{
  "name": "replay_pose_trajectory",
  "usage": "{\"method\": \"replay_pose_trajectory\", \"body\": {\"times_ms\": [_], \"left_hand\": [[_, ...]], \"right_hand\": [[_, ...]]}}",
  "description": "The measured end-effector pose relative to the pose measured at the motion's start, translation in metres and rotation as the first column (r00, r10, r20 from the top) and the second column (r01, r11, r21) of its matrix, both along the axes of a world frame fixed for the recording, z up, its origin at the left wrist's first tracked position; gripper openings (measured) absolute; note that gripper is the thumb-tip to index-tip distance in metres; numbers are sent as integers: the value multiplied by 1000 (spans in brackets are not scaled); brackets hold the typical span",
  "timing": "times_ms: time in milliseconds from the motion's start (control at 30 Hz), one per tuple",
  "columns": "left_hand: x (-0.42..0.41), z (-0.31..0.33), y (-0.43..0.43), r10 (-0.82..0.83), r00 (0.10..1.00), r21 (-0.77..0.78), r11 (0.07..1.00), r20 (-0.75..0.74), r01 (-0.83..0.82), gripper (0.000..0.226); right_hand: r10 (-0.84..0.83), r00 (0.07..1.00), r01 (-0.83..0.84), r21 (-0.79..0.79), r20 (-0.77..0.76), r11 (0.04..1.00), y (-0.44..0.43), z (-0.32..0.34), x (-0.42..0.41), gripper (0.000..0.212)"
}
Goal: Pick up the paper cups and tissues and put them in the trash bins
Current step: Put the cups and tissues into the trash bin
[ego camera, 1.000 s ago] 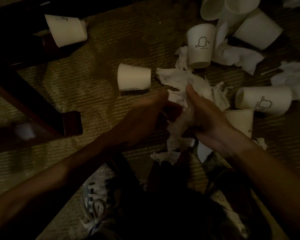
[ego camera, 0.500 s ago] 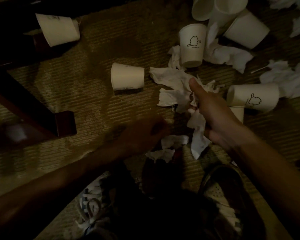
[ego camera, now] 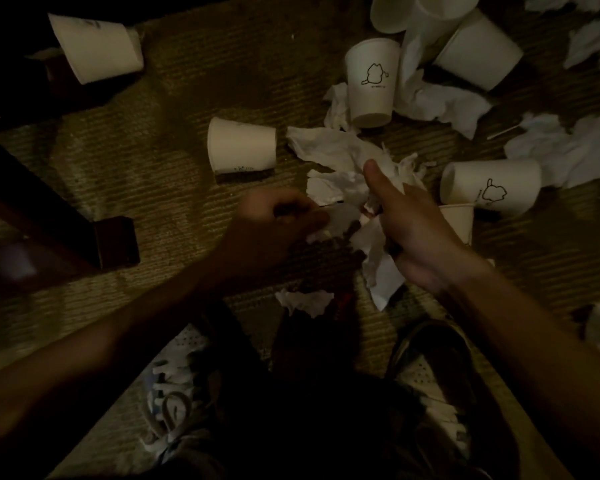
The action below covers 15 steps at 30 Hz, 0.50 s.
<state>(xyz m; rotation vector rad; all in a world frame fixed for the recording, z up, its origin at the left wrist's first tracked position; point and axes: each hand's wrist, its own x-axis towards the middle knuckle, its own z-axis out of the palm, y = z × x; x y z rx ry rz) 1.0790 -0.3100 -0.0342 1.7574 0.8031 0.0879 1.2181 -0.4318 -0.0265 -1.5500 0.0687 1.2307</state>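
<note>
Position: head camera, above the shoes [ego camera: 174,403], close to the carpet [ego camera: 187,98].
Facing: forward and steeply down.
Frame: shoes at bottom edge, cups [ego camera: 241,150] beyond them.

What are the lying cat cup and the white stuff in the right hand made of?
The lying cat cup looks like matte paper: stiff, dull white, printed drawing. The white stuff in the right hand is probably tissue: soft, wrinkled, ragged edges.
</note>
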Motion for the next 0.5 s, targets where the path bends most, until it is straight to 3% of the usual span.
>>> {"method": "replay_pose_trajectory", "body": {"times_ms": [67,233,367,500], "left_hand": [[8,16,-6,-14,994,12,1000,108,13,13],[21,32,-21,-149,965,253,963,218,91,20],[15,34,-14,-295,949,233,936,114,263,13],[3,29,-14,-220,963,105,973,155,205,18]], "right_hand": [[49,999,-49,20,-13,999,4,0,-4,51],[156,980,-154,25,-123,988,17,8,-12,63],[124,980,-94,186,-158,978,5,9,-9,50],[116,987,-88,227,-114,970,2,9,-9,41]]}}
